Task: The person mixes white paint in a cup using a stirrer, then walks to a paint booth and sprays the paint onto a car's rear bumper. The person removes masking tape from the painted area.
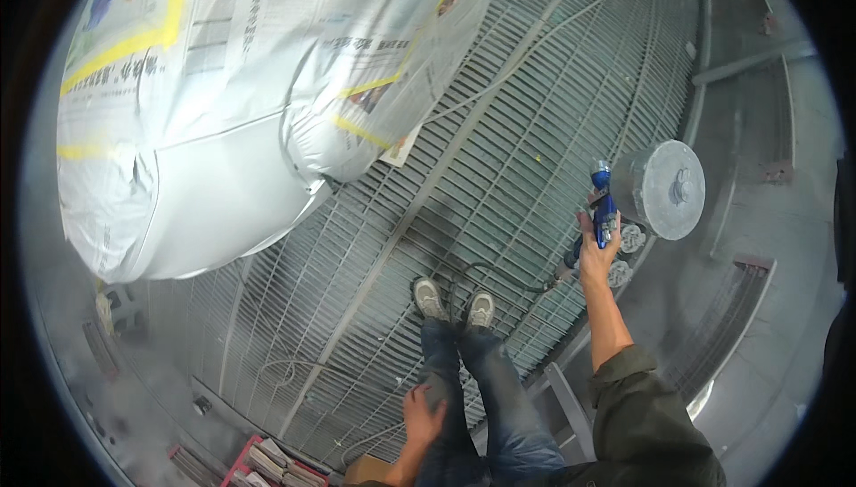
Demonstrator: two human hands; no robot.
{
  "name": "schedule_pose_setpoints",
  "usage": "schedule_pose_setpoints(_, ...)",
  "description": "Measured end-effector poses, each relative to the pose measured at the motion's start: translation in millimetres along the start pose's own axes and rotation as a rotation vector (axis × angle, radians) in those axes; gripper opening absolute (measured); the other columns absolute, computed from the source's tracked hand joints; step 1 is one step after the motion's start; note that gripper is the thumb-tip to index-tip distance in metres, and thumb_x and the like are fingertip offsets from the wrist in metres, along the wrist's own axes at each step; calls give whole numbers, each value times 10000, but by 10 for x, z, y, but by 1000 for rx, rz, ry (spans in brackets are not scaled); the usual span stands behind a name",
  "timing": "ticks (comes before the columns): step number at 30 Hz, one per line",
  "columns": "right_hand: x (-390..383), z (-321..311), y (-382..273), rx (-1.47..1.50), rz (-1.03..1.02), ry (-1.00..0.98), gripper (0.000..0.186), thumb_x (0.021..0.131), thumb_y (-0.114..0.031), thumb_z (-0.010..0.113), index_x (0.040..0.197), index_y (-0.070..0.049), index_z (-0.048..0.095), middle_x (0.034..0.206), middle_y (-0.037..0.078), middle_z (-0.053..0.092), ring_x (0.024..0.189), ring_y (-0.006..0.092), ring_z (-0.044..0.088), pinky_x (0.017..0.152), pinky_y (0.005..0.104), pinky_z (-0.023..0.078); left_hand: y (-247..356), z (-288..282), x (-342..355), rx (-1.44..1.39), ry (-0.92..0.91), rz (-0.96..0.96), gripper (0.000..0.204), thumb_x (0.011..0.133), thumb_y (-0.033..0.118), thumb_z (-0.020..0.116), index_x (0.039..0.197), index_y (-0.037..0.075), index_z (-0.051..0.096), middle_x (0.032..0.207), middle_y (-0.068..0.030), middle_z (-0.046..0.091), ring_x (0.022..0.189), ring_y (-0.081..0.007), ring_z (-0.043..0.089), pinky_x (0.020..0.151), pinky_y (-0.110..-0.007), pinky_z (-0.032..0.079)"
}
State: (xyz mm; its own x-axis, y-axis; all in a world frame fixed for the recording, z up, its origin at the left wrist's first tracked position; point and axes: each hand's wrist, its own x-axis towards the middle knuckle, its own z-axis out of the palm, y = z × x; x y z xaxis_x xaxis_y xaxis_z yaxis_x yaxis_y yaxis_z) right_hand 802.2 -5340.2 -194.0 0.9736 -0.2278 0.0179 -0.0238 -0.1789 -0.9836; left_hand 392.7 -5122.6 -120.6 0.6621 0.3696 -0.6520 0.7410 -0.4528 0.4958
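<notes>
My right hand (596,260) is raised on the right, fingers wrapped round a blue spray gun (605,215). A grey lidded cylinder (673,189) with a knob at its centre appears right beside the gun; whether the two are joined I cannot tell. A dark hose (504,282) runs below from near my feet toward the gun side. My left hand (423,416) hangs by my left thigh, fingers apart and holding nothing. To the upper left is a glossy white vehicle body panel (227,197), its surroundings masked with newspaper (259,59) and yellow tape (134,56).
I stand on a slatted metal grating (383,246). A thin pale hose (544,45) crosses it toward the top. Beyond a rail on the right, a long metal fixture (727,331) lies by the pale floor. A red crate (254,465) of papers sits at the lower left.
</notes>
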Motion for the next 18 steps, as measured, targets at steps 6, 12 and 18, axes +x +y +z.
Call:
schedule_pose_setpoints(6, 789, -460, -98, -247, -14, -137, 282, 864, -138, 795, 1086, 6, 696, 1062, 63, 711, 946, 144, 618, 860, 302, 478, 87, -280, 241, 33, -66, 62, 455, 812, 187, 747, 1213, 45, 585, 1220, -212, 567, 1170, -411, 518, 1001, -477, 424)
schedule_pose_setpoints(12, 1688, -434, 37, -336, 148, -511, 228, 855, -28, 727, 1075, 20, 692, 909, 40, 713, 808, 133, 615, 782, 328, 500, 466, -366, 501, 21, -29, -30, 394, 818, 158, 727, 1179, 49, 610, 1217, -194, 581, 1168, -404, 522, 1004, -471, 422)
schedule_pose_setpoints(18, 2541, 556, 500, -370, 43, -1074, 349, 827, -70, 790, 1145, 26, 682, 894, 28, 691, 823, 106, 574, 785, 290, 488, 1080, -147, 963, -36, 251, 20, 274, 816, 96, 711, 1077, 59, 637, 1172, -171, 603, 1116, -366, 547, 975, -454, 425)
